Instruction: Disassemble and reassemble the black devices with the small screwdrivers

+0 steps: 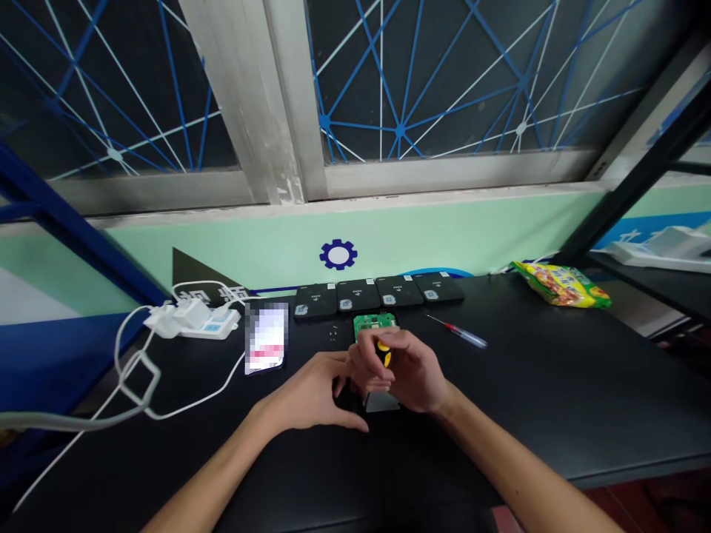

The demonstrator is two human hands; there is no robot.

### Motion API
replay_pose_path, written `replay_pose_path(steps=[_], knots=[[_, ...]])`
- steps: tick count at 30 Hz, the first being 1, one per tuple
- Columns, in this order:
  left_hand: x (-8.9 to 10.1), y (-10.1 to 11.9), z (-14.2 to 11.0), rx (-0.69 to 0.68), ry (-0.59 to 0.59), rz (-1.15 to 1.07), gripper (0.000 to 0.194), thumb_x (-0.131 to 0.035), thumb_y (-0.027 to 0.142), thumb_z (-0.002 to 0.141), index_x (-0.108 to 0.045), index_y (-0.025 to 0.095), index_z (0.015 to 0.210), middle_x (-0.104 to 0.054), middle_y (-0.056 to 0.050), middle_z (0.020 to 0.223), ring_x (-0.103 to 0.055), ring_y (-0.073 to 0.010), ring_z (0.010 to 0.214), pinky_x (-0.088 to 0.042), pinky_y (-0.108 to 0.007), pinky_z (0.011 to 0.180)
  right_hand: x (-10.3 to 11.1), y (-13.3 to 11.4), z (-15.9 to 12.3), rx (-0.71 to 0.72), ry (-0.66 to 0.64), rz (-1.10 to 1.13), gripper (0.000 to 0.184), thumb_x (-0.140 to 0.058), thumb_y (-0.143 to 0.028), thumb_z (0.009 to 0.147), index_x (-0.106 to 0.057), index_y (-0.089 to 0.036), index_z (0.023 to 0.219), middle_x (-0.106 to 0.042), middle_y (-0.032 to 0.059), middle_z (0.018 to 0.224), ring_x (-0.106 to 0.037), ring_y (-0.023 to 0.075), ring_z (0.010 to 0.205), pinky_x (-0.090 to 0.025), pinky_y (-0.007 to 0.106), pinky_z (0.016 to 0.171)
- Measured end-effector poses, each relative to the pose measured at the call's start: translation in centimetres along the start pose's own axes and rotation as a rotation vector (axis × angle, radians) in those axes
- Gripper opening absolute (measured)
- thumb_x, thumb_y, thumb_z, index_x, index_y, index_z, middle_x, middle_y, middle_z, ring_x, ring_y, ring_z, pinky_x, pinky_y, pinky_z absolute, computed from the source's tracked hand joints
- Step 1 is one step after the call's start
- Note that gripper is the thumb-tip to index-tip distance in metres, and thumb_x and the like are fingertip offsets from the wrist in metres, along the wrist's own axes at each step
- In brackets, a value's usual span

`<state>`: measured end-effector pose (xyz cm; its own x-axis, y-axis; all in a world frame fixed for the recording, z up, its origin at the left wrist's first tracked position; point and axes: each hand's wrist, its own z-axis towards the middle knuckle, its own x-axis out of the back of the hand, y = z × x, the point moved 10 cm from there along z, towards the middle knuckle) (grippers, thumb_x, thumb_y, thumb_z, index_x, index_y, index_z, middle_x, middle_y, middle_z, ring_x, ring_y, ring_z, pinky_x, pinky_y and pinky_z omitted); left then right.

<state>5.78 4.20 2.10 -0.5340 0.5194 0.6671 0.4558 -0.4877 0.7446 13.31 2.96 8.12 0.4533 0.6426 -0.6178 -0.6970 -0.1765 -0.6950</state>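
An opened black device with a green circuit board point(375, 320) lies on the black table in front of me. Its lower part is mostly covered by my hands, with a grey panel point(383, 402) showing underneath. My right hand point(419, 370) is closed around a screwdriver with a yellow and black handle point(384, 354), held over the board; its tip is hidden. At the device's left side, my left hand point(311, 389) curls round the edge, thumb stretched toward the near end. A few tiny screws point(333, 333) lie just left of the board.
Several flat black devices point(358, 295) stand in a row behind the board. Right of it lies a screwdriver with a red and clear handle point(465, 335). A lit phone point(267, 337), a white power strip point(208, 323) with cables, and a snack bag point(563, 285) are farther out.
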Motion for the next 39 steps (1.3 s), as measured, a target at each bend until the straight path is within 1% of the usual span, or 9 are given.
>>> replay_pose_path(steps=[3,7,11,19,27,31,34,37,39], knots=[[-0.5,-0.4,0.1,0.025,-0.018,-0.064,0.043,-0.101,0.049,0.068,-0.078,0.018,0.088,-0.071,-0.002,0.086,-0.057,-0.0142,0.067,-0.045,-0.025,0.061,0.0,0.6,-0.1,-0.027,-0.008,-0.008,0.039,-0.049,-0.034,0.099,-0.062,-0.016,0.067,-0.04,-0.0015,0.056,-0.037,0.0148,0.053,-0.029,0.03,0.055],[-0.8,-0.8,0.1,0.054,-0.033,-0.115,0.039,-0.1,0.045,0.071,-0.078,0.017,0.088,-0.07,-0.001,0.08,-0.056,-0.014,0.065,-0.046,-0.026,0.062,0.2,1.0,-0.2,-0.043,-0.01,-0.045,0.037,-0.052,-0.034,0.098,-0.064,-0.015,0.068,-0.041,-0.0011,0.058,-0.037,0.0149,0.055,-0.027,0.029,0.053],[-0.8,-1.1,0.1,0.074,-0.027,-0.128,0.039,-0.1,0.044,0.07,-0.078,0.017,0.087,-0.069,0.0,0.077,-0.056,-0.014,0.064,-0.045,-0.026,0.061,0.3,1.1,-0.1,-0.037,-0.004,-0.054,0.037,-0.052,-0.034,0.098,-0.064,-0.015,0.068,-0.043,-0.0003,0.058,-0.039,0.0156,0.056,-0.028,0.029,0.053],[-0.9,-1.2,0.2,0.066,-0.025,-0.125,0.038,-0.101,0.044,0.069,-0.078,0.017,0.083,-0.068,0.001,0.071,-0.056,-0.0137,0.062,-0.043,-0.025,0.059,0.3,1.3,-0.2,-0.051,-0.01,-0.043,0.038,-0.051,-0.034,0.099,-0.064,-0.015,0.069,-0.043,-0.0007,0.057,-0.035,0.0149,0.054,-0.026,0.029,0.052],[-1.1,-1.7,0.1,0.101,-0.019,-0.161,0.039,-0.1,0.044,0.069,-0.079,0.017,0.086,-0.071,0.0,0.073,-0.058,-0.014,0.062,-0.043,-0.025,0.058,0.2,1.2,-0.2,-0.029,-0.006,-0.067,0.037,-0.053,-0.034,0.098,-0.065,-0.015,0.068,-0.045,0.0001,0.058,-0.042,0.0161,0.057,-0.031,0.029,0.054],[-1.1,-1.8,0.1,0.11,-0.018,-0.18,0.04,-0.101,0.044,0.068,-0.08,0.017,0.088,-0.072,0.0,0.073,-0.058,-0.0141,0.062,-0.044,-0.025,0.058,0.1,1.2,-0.2,-0.026,-0.018,-0.09,0.036,-0.053,-0.032,0.097,-0.065,-0.015,0.068,-0.046,-0.0001,0.059,-0.043,0.0158,0.057,-0.033,0.029,0.057],[-1.2,-1.7,0.2,0.102,-0.029,-0.184,0.041,-0.099,0.048,0.07,-0.082,0.017,0.09,-0.075,-0.001,0.075,-0.059,-0.0144,0.062,-0.044,-0.026,0.058,0.3,1.6,-0.3,-0.043,-0.025,-0.09,0.034,-0.054,-0.031,0.096,-0.065,-0.015,0.069,-0.046,-0.0006,0.058,-0.042,0.0152,0.056,-0.032,0.028,0.055],[-1.2,-1.5,0.2,0.074,-0.042,-0.186,0.04,-0.097,0.051,0.073,-0.083,0.017,0.09,-0.078,-0.004,0.078,-0.063,-0.0159,0.064,-0.045,-0.026,0.058,0.7,2.2,-0.4,-0.065,-0.026,-0.115,0.029,-0.058,-0.029,0.095,-0.065,-0.015,0.071,-0.053,-0.0002,0.06,-0.042,0.0131,0.053,-0.031,0.026,0.052],[-1.3,-1.2,0.1,0.054,-0.056,-0.22,0.038,-0.096,0.049,0.075,-0.083,0.016,0.09,-0.079,-0.006,0.08,-0.067,-0.0177,0.069,-0.049,-0.027,0.062,0.8,2.5,-0.6,-0.085,-0.029,-0.131,0.019,-0.063,-0.028,0.093,-0.066,-0.015,0.079,-0.06,0.0001,0.063,-0.045,0.0121,0.051,-0.034,0.025,0.052]])
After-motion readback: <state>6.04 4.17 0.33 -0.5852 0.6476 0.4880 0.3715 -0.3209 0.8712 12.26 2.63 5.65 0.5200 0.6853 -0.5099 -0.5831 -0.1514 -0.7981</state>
